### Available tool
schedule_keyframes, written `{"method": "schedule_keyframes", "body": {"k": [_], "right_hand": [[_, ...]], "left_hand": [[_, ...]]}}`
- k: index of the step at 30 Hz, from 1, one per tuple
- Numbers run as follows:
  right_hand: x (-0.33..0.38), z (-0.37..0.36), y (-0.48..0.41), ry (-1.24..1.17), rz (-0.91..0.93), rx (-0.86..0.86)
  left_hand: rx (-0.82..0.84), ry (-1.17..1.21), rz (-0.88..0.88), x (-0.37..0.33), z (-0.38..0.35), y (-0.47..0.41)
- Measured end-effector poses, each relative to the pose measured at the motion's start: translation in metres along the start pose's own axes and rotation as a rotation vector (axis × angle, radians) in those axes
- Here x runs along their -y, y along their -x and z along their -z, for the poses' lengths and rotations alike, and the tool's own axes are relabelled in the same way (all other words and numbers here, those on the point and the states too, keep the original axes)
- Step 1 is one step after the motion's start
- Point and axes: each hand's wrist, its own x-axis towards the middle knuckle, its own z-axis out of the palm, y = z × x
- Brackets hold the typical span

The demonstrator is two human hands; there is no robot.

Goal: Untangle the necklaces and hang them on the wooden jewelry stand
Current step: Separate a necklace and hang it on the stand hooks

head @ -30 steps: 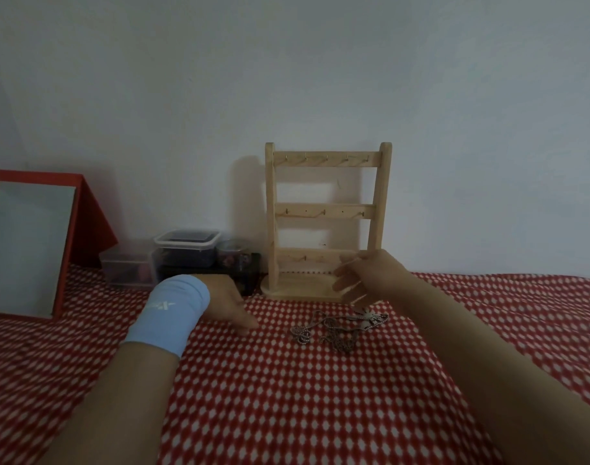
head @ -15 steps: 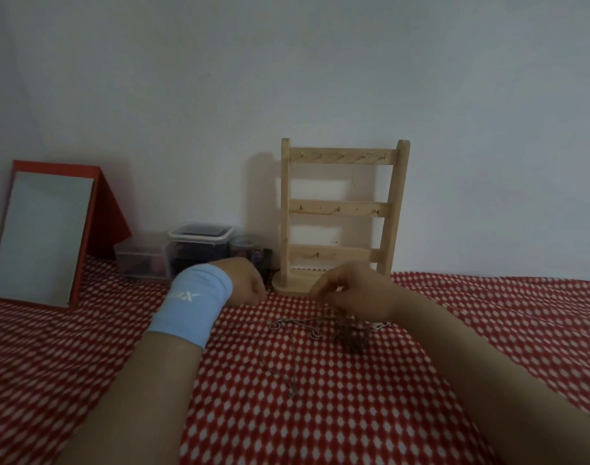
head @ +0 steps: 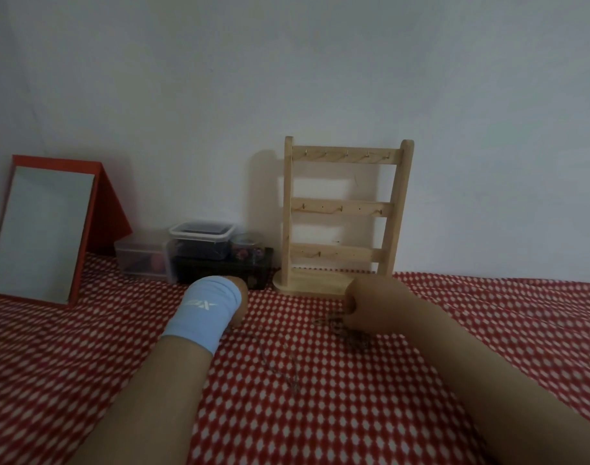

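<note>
The wooden jewelry stand (head: 342, 208) stands upright against the wall, its three rails of small hooks bare. The tangled necklaces (head: 355, 338) lie on the red checked cloth just in front of it. My right hand (head: 375, 302) rests on the tangle's far edge with fingers curled onto the chains. One thin chain (head: 280, 362) trails out from the tangle toward the front left, ending in a small pendant. My left hand (head: 242, 305) hovers left of the tangle, mostly hidden behind a light blue wristband; its fingers are not visible.
A red-framed mirror (head: 45, 229) leans at the far left. Clear plastic boxes (head: 201, 241) and a black box (head: 220, 271) sit against the wall, left of the stand. The red checked cloth (head: 320, 424) covers the whole surface.
My right hand dropped from near the stand's base onto the tangle and curled shut. My left hand lifted off the cloth. One thin chain now lies drawn out toward the front left.
</note>
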Motion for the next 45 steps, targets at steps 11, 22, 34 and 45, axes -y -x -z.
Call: {"method": "schedule_keyframes", "body": {"k": [11, 22, 34, 45], "right_hand": [[0.021, -0.004, -0.004, 0.003, 0.121, 0.019], [0.017, 0.005, 0.003, -0.153, 0.127, -0.111], [0.057, -0.010, 0.012, -0.509, 0.282, 0.166], [0.035, 0.000, 0.005, -1.502, 0.175, 0.102]], "left_hand": [[-0.128, 0.452, -0.461, -0.030, 0.015, 0.026], [0.026, 0.282, -0.416, -0.022, 0.011, 0.032], [-0.198, 0.584, -0.387, -0.002, 0.003, 0.031], [-0.106, 1.612, -0.623, -0.017, 0.034, 0.048]]}}
